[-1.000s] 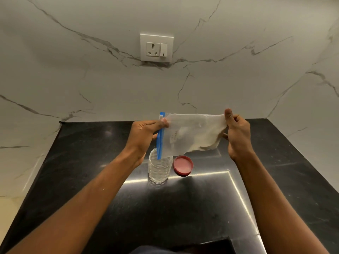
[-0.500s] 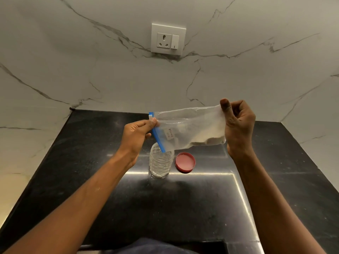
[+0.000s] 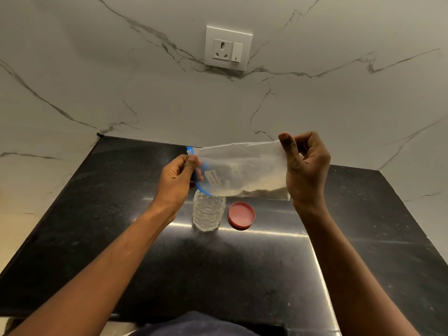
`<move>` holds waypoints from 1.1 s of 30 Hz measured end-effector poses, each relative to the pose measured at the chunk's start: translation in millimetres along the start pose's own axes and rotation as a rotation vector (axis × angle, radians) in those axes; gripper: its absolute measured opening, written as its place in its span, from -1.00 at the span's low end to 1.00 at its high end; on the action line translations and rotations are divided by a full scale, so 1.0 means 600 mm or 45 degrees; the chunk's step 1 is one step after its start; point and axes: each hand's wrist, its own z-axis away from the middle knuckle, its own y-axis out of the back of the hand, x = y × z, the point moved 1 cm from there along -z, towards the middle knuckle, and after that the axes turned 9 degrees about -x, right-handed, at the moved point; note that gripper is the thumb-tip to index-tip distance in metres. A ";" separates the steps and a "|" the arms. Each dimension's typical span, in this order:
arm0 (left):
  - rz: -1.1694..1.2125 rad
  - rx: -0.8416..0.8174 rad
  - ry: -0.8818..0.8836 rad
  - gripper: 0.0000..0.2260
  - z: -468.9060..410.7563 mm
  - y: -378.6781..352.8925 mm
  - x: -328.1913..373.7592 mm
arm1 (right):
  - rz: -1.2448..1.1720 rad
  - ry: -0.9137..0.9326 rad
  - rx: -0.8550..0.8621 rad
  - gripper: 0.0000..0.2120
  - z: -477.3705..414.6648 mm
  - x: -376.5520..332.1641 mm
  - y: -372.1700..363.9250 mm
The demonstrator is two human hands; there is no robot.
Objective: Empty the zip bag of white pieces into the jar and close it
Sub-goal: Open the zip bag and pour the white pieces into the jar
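Head view: your left hand and right hand pinch the zip bag lengthwise, blue mouth lowest, directly above the open jar.

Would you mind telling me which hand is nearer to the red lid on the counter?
Right. The right hand holds the bag's end just above the red lid; the left hand is beyond the jar.

Forearms bare, no sleeves; left hand, right hand ungloved; dark navy garment below.
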 end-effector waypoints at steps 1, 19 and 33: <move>-0.007 0.013 0.000 -0.76 0.000 -0.001 -0.002 | 0.016 0.016 -0.007 -0.79 0.001 -0.001 -0.002; 0.014 0.080 0.117 -0.77 -0.003 -0.005 -0.004 | 0.086 0.053 -0.057 -0.78 -0.006 -0.021 -0.014; 0.063 0.076 0.158 -0.73 0.002 -0.001 -0.023 | 0.159 0.078 -0.169 -0.76 -0.024 -0.034 -0.007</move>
